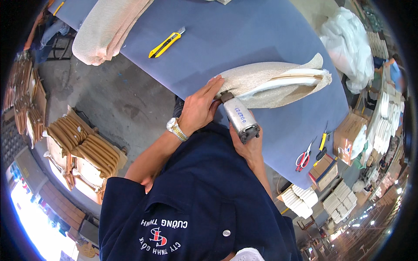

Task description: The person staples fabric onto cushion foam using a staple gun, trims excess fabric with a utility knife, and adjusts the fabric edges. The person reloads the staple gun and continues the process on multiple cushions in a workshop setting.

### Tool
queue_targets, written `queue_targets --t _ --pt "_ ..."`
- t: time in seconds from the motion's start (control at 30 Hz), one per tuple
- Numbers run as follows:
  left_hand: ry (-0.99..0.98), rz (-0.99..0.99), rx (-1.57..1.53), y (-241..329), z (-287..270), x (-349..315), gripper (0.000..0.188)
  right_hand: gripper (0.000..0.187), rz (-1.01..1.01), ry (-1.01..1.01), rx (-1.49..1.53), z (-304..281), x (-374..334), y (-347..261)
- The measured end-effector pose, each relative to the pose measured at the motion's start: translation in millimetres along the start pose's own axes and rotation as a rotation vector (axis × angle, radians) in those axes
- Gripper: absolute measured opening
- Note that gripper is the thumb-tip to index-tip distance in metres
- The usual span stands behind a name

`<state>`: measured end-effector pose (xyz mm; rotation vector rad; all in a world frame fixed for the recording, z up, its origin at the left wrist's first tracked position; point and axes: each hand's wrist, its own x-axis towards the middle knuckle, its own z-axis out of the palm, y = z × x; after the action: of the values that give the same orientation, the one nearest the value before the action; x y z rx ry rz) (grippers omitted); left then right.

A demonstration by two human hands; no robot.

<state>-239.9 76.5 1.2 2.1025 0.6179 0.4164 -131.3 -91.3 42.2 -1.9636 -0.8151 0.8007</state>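
Far to the left of the fabric-covered piece lie stacked brown curved parts, their lower layers hard to make out. Up and left of it, a second covered piece is cut off by the top edge. Nearer, above its left end, a yellow utility knife rests on the table.

The left hand lies on the piece's left end, fingers flat on the fabric; whether the thumb pinches it I cannot tell. The piece itself is on the table, long axis left to right, its open, flapped end pointing right. Against its lower left side, a staple gun slants nose up and left; the exact contact is hidden. The right hand is wrapped round the gun from below, most fingers hidden. Below the piece's right end lie red-handled scissors.
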Motion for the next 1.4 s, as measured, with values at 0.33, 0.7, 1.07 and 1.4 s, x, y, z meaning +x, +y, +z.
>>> queue_targets --t 0.33,0.7,1.07,1.4 --pt "0.044 -0.037 -0.035 4.7 7.7 -9.2 0.073 0.043 0.0 0.016 -0.001 5.6 -5.6 0.0" --pt "0.007 0.072 0.067 -16.5 29.5 -19.3 0.08 0.038 0.409 0.283 -0.094 -90.2 -83.6 88.4" --pt "-0.319 0.257 0.283 -25.9 53.8 -12.7 0.093 0.06 0.233 0.868 -0.079 -171.9 -46.8 210.2" --pt "-0.426 0.277 0.331 -39.6 56.4 -15.6 0.095 0.039 0.167 1.043 -0.052 -180.2 41.0 193.6"
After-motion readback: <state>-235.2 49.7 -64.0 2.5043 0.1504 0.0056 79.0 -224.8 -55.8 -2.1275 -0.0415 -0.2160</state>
